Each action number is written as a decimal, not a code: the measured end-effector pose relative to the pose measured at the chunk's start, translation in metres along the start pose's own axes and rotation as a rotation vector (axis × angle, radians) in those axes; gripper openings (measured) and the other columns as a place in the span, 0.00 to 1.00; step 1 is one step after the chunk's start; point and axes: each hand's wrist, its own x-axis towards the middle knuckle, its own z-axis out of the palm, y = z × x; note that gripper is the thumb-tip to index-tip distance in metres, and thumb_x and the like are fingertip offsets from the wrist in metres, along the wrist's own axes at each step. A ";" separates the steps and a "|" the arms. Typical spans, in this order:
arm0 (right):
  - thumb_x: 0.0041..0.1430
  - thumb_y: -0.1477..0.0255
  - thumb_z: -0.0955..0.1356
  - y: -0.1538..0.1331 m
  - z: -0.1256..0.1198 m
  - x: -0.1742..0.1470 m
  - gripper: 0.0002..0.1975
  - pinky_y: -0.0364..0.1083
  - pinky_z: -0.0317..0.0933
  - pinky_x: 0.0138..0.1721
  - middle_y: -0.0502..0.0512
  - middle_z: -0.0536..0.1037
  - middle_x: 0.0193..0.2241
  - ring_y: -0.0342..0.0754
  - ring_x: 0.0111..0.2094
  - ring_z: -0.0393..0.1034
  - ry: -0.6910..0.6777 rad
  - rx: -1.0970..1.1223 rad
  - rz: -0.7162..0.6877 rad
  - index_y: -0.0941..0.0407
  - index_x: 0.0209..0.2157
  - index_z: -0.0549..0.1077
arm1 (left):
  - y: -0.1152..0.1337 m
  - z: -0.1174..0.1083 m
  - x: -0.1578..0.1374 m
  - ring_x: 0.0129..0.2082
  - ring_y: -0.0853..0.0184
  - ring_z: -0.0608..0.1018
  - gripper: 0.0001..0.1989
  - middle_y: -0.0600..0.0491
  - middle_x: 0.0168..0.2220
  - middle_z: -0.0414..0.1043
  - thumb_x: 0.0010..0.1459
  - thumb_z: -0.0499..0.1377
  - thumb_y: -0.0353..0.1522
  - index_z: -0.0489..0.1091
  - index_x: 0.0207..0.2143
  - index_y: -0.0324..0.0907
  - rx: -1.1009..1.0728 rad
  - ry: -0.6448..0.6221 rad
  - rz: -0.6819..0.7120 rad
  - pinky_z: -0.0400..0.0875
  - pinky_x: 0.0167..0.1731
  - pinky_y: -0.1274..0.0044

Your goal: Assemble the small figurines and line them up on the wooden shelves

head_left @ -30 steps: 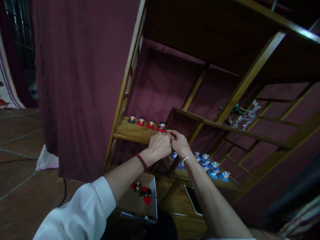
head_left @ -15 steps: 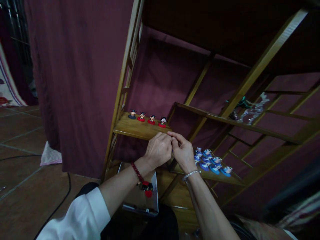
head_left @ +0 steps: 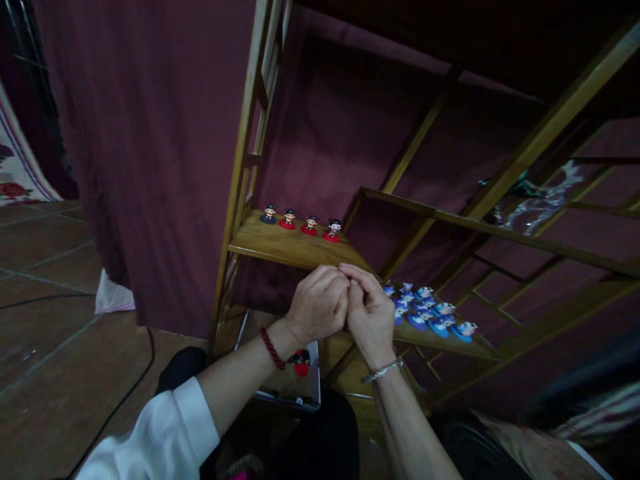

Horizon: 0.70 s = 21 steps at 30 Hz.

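My left hand (head_left: 323, 300), with a red bead bracelet at its wrist, is closed with its fingers curled in. Against it presses my right hand (head_left: 371, 312), also closed, fingers bent and a silvery bracelet on the wrist. Whatever they hold between them is hidden. Just beyond, a wooden shelf (head_left: 285, 247) bears a row of small figurines with black hair; the rightmost figurine (head_left: 333, 231) stands on a red round base. Under my left forearm is an open box (head_left: 315, 380) holding a black and red item (head_left: 301, 368), partly covered by my wrist.
Blue and white figurines (head_left: 425, 310) stand close together on a lower shelf to the right. A clear, branching ornament (head_left: 543, 207) sits on a higher shelf. A purple curtain (head_left: 150, 167) hangs at the left. A dark cable (head_left: 145, 373) runs over the tiled floor (head_left: 45, 360).
My view has shifted a little, so the shelves sit higher and further right. Both hands stay pressed together, with the right fingers bent more tightly.
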 end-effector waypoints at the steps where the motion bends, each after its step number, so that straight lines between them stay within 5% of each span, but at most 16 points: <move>1: 0.55 0.76 0.58 0.000 0.000 -0.002 0.14 0.51 0.61 0.49 0.55 0.75 0.38 0.46 0.42 0.68 0.001 -0.001 0.001 0.55 0.36 0.73 | -0.001 0.000 -0.002 0.43 0.65 0.69 0.10 0.48 0.36 0.69 0.57 0.44 0.28 0.65 0.33 0.39 -0.001 -0.007 -0.001 0.66 0.46 0.70; 11: 0.55 0.77 0.58 0.007 0.015 -0.028 0.14 0.50 0.60 0.48 0.55 0.75 0.38 0.46 0.43 0.68 -0.053 0.005 0.060 0.55 0.36 0.73 | -0.016 0.004 -0.033 0.42 0.66 0.68 0.08 0.49 0.36 0.68 0.57 0.45 0.30 0.63 0.33 0.41 0.000 -0.093 -0.040 0.67 0.43 0.72; 21: 0.54 0.77 0.58 0.048 0.044 -0.074 0.15 0.46 0.62 0.43 0.57 0.75 0.37 0.46 0.39 0.69 -0.236 0.032 0.215 0.58 0.37 0.73 | -0.038 0.020 -0.083 0.38 0.66 0.68 0.07 0.49 0.34 0.69 0.54 0.49 0.27 0.66 0.33 0.39 0.063 -0.286 -0.176 0.67 0.38 0.74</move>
